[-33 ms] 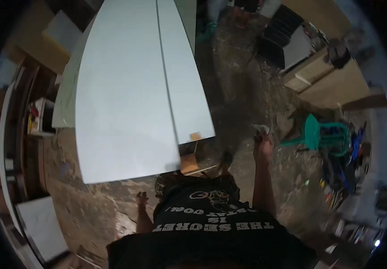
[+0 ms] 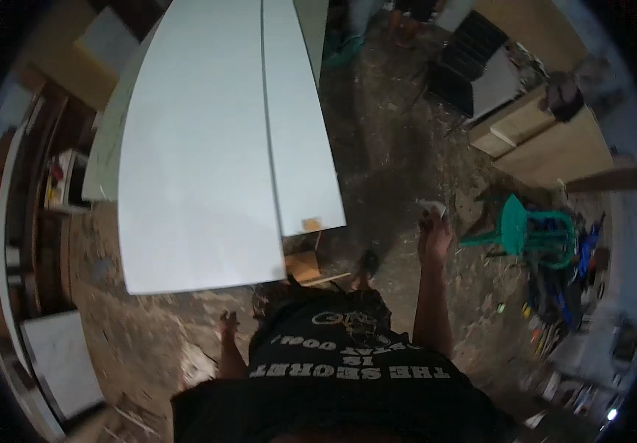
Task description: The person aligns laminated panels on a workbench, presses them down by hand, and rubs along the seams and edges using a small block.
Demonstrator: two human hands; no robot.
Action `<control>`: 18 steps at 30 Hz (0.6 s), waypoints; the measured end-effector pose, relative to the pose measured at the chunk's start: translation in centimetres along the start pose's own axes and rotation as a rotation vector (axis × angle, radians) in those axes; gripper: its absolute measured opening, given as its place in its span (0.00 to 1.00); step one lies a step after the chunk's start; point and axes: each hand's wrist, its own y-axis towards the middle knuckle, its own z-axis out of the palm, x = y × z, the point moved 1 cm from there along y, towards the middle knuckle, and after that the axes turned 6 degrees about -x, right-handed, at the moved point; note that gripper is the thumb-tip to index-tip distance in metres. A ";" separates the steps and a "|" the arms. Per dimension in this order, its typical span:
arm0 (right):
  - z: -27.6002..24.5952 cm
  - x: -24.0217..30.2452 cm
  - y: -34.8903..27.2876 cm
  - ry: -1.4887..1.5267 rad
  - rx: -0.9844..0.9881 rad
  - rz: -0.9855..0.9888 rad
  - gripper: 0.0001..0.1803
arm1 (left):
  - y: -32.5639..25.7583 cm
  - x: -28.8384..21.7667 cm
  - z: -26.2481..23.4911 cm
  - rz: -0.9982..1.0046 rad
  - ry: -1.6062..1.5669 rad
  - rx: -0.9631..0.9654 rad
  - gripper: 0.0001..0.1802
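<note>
Two pale boards [image 2: 207,148] lie side by side at eleven o'clock, their near edges overhanging a wooden block [image 2: 302,264], with bare dirt floor [image 2: 385,148] open to the right. Lower down, the left hand [image 2: 227,323] hangs beside the hip; whether it is open or closed cannot be told. At three o'clock the right hand [image 2: 433,232] is raised, fingers closed around a small pale object [image 2: 432,208], too blurred to identify. Beyond it stands a green plastic stool [image 2: 529,230].

Probably a woodworking shop: white panels [image 2: 200,162], scrap-strewn dirt floor [image 2: 392,148].
</note>
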 end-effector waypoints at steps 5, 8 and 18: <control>-10.9 2.3 13.0 -0.514 0.162 -0.522 0.18 | -12.1 -4.0 12.9 0.124 0.404 -0.150 0.36; -18.1 2.0 16.4 -0.447 0.113 -0.240 0.21 | -19.5 -8.8 16.8 0.141 0.442 -0.225 0.34; -23.0 1.7 27.0 -0.419 -0.029 0.039 0.25 | -37.8 -38.0 24.5 1.208 0.485 -0.497 0.28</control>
